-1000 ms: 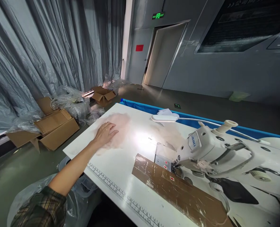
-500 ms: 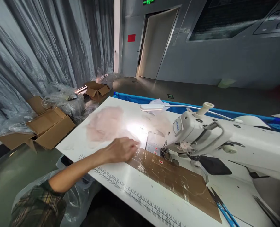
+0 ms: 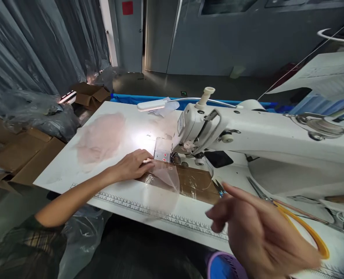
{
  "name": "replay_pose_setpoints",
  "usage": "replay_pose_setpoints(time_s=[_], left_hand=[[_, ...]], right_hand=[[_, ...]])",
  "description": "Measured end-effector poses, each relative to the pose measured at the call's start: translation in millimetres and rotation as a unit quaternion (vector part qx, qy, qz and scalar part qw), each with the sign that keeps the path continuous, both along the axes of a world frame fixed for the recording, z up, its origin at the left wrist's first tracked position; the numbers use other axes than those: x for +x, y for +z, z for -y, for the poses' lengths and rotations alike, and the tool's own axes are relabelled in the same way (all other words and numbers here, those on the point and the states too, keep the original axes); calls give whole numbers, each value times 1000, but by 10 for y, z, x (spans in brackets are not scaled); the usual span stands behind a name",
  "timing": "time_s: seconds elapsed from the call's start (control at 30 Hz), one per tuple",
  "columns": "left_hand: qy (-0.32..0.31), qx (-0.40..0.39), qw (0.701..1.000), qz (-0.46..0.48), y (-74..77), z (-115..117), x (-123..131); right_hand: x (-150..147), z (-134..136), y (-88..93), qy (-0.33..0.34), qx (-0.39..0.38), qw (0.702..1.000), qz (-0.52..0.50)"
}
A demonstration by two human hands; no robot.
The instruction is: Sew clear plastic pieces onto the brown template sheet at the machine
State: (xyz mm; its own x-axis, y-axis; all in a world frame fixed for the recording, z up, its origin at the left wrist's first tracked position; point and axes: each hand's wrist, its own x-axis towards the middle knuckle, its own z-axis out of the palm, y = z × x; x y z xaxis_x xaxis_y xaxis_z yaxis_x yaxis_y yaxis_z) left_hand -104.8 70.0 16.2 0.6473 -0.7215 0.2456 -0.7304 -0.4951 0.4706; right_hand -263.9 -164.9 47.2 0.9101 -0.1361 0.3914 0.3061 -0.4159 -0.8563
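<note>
My left hand (image 3: 134,164) rests at the front of a white sewing machine (image 3: 189,128), thumb and fingers closed on the edge of a small sheer fabric piece (image 3: 167,178). This see-through piece spreads over a brown strip (image 3: 196,182) on the table, its lower part hanging over the white tabletop. Its top edge is close to the presser foot area. My right hand (image 3: 256,228) is raised in the right foreground, fingers loosely bent and apart, with nothing visible in them. Just beyond its fingertips are blue-handled snips (image 3: 219,188), partly covered by the hand.
A pale pink sheer fabric heap (image 3: 102,135) lies on the table's left. Yellow-handled scissors (image 3: 305,228) and tweezers (image 3: 257,188) lie at the right. A printed ruler (image 3: 148,211) follows the front edge. A purple-rimmed container (image 3: 218,265) stands below; cardboard boxes (image 3: 29,155) are at left.
The view has swung to the right. My right hand has come into sight. A sheer fabric piece now shows at my left hand, over the brown strip.
</note>
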Motion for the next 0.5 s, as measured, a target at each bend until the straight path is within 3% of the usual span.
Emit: replay_pose_setpoints(time_s=[0.07, 0.17, 0.3, 0.37, 0.5], left_hand=[[22, 15, 1000, -11, -82, 33, 100], [28, 22, 999, -27, -172, 123, 144], [13, -55, 993, -100, -73, 212, 89], [34, -128, 971, -200, 35, 236, 26], [32, -217, 878, -425, 246, 289, -181]], right_hand=[[168, -65, -42, 1, -11, 1000, 15], [345, -58, -178, 53, -50, 996, -50], [458, 58, -386, 83, -84, 980, -158], [500, 89, -441, 85, -59, 975, -197], [585, -1, -351, 154, 30, 962, -223]])
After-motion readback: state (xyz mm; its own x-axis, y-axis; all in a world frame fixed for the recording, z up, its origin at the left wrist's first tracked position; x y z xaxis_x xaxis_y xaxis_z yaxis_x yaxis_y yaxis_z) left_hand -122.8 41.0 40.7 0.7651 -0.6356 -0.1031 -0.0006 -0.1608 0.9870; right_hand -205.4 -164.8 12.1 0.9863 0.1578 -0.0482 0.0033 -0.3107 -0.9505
